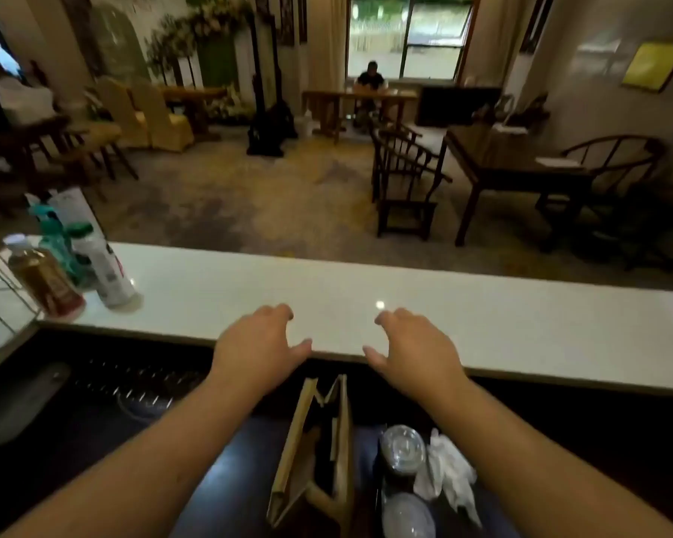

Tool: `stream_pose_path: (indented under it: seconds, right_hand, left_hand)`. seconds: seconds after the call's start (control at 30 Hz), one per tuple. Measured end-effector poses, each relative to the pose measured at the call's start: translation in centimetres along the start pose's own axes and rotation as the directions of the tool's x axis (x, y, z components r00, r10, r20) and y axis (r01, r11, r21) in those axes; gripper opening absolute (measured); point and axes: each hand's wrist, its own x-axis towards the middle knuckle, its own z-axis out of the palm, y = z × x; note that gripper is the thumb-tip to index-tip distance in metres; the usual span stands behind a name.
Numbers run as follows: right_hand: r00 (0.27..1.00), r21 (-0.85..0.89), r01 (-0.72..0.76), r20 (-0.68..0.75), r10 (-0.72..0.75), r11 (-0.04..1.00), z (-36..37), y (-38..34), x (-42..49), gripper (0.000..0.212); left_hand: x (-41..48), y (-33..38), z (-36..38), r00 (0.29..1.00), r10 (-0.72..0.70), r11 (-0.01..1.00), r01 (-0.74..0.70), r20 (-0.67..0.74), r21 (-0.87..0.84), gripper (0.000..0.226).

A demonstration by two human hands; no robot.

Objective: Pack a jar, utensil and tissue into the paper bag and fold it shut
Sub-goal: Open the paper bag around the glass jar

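A brown paper bag stands upright on the dark lower counter below my arms, its mouth partly open. Right of it stands a jar with a clear plastic lid, and a crumpled white tissue lies beside that. A second clear rounded thing shows at the bottom edge; the utensil I cannot make out. My left hand and my right hand hover over the edge of the white countertop, fingers spread and curled, holding nothing.
Three bottles stand at the left end of the white countertop beside a wire rack. A dark keyboard-like surface lies on the lower counter at left. Beyond are wooden tables, chairs and a seated person by the window.
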Motion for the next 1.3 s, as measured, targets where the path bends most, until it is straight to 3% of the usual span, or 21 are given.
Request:
stream_pose_path:
  seconds: [0.1,0.17,0.3,0.43,0.6,0.83,1.0,1.13,1.3]
  right_hand:
    - [0.967,-0.025,-0.107,0.230,0.110,0.994,6.5,1.4,-3.7,0.051]
    - [0.890,-0.058,-0.203,0.405,0.209,0.977,10.2,3.1,-6.2,0.063]
    - [0.735,-0.123,-0.275,0.612,0.291,0.954,14.9,5.4,-8.5,0.095]
    - [0.758,-0.202,-0.230,0.577,0.305,0.952,18.0,5.3,-8.8,0.082]
    - [0.700,-0.152,-0.274,0.645,0.305,0.950,17.4,5.0,-7.3,0.087]
    - [0.779,-0.160,-0.188,0.577,0.247,0.969,6.4,2.6,-3.9,0.094]
    - [0.849,-0.061,-0.034,0.525,0.061,0.998,-0.6,-3.2,-2.5,0.097]
    - [0.787,0.033,0.017,0.616,-0.034,0.999,0.9,-8.0,-2.1,0.096]
    - [0.781,-0.100,0.122,0.624,-0.033,0.987,6.3,-9.9,-2.3,0.091]
  left_hand:
    - [-3.4,-2.0,6.3,0.964,-0.124,0.990,0.136,0.234,-0.036,0.079]
    - [-5.9,-2.8,9.9,0.883,-0.213,0.954,0.281,0.418,-0.108,0.079]
    - [-8.2,-3.7,13.9,0.826,-0.255,0.894,0.399,0.503,-0.203,0.042]
    - [-9.3,-4.4,15.3,0.853,-0.275,0.880,0.409,0.445,-0.242,0.025]
    - [-9.3,-4.3,15.2,0.852,-0.232,0.858,0.406,0.469,-0.315,0.020]
    - [-8.8,-4.2,14.6,0.850,-0.233,0.853,0.412,0.473,-0.321,0.021]
    - [-8.5,-3.5,14.0,0.841,-0.229,0.846,0.421,0.491,-0.327,0.020]
    - [-8.4,-3.4,13.6,0.840,-0.232,0.856,0.417,0.491,-0.308,0.021]
    - [-8.4,-4.0,13.2,0.837,-0.271,0.855,0.436,0.476,-0.279,0.026]
